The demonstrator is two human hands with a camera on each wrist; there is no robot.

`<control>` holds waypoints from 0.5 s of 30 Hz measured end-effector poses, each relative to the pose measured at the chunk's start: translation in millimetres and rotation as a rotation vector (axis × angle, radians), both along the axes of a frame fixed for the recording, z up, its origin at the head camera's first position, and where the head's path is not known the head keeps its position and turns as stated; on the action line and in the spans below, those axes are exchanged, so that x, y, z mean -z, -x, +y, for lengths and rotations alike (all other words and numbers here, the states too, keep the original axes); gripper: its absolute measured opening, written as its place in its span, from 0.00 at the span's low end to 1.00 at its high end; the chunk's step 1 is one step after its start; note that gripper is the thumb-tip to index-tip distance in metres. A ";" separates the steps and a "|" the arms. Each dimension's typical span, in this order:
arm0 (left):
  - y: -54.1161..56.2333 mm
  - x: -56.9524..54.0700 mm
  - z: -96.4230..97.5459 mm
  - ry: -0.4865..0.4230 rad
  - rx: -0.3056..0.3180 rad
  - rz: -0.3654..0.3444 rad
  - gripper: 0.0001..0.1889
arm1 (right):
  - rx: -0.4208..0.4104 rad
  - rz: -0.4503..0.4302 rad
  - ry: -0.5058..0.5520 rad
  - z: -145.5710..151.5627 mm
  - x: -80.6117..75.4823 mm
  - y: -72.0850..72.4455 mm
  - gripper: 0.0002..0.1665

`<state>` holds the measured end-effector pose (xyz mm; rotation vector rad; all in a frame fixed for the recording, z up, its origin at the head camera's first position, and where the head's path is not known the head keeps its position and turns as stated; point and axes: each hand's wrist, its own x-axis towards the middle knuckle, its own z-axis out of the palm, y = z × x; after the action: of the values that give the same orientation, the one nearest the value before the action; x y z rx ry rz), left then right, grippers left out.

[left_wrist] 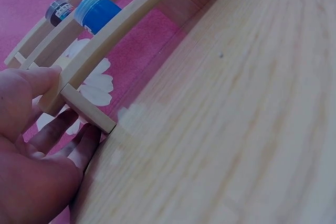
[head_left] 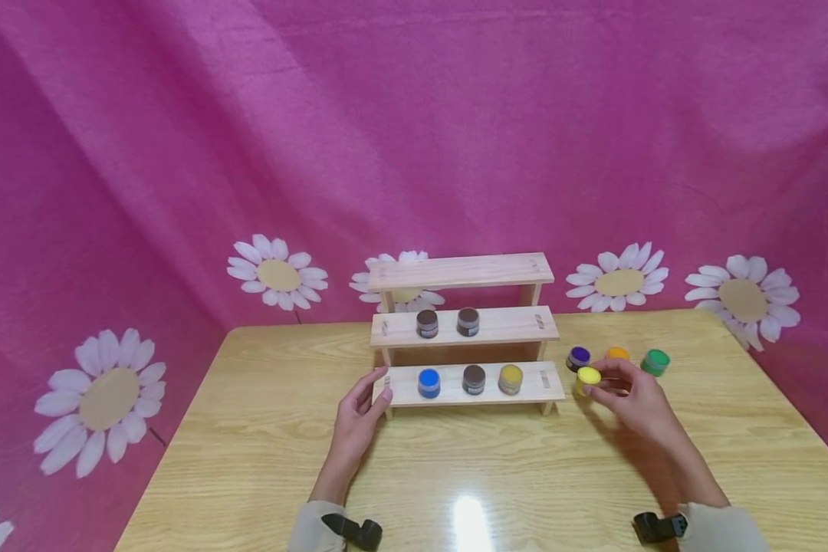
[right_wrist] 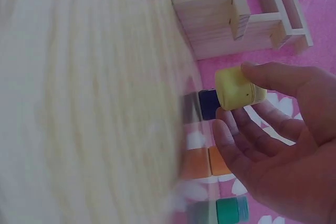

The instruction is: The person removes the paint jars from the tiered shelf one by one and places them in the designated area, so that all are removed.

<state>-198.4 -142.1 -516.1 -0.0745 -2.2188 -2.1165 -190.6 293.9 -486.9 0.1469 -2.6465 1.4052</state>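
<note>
A three-step wooden rack (head_left: 462,268) stands at the back of the table. My left hand (head_left: 356,414) holds the left end of its lowest step, thumb on the board and fingers around the end by the leg (left_wrist: 88,109). On that step sit a blue paint jar (head_left: 429,383), a dark brown jar (head_left: 474,379) and a darker yellow jar (head_left: 510,379). Two dark brown jars (head_left: 427,323) stand on the middle step. To the right of the rack, my right hand (head_left: 638,402) pinches a bright yellow paint jar (right_wrist: 233,88) between thumb and fingers, raised off the table.
Behind the right hand, a purple jar (head_left: 578,359), an orange jar (head_left: 618,353) and a green jar (head_left: 655,362) stand on the wooden table (head_left: 269,460). A pink cloth with daisies (head_left: 414,138) hangs behind the table.
</note>
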 end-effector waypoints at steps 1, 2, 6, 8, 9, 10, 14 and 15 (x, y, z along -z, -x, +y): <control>-0.1 0.1 -0.1 -0.002 -0.001 -0.001 0.22 | -0.001 -0.009 -0.012 0.4 1.4 0.5 0.24; -0.1 0.1 -0.2 -0.007 0.000 0.000 0.22 | -0.003 -0.020 -0.019 0.8 2.5 1.0 0.24; 0.4 0.8 -0.8 -0.026 0.008 0.026 0.22 | -0.004 -0.048 -0.025 1.2 5.8 3.4 0.24; 0.5 1.1 -0.7 -0.027 0.010 0.029 0.22 | 0.002 -0.064 -0.028 1.3 7.0 3.5 0.23; 0.3 0.9 -0.5 -0.024 0.011 0.027 0.22 | 0.006 -0.068 -0.031 1.3 7.6 3.4 0.23; 0.3 0.8 -0.4 -0.021 0.010 0.022 0.22 | 0.013 -0.076 -0.036 1.3 8.0 3.1 0.23; -0.9 -0.9 0.1 -0.007 0.007 0.006 0.22 | 0.021 -0.089 -0.051 2.8 9.0 1.9 0.23; -1.0 -1.2 0.1 -0.004 0.006 0.005 0.22 | 0.019 -0.084 -0.052 3.8 9.3 2.0 0.23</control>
<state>-197.4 -142.0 -514.9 -0.0870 -2.2140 -2.1219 -192.7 297.8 -496.2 0.0701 -2.7460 1.3667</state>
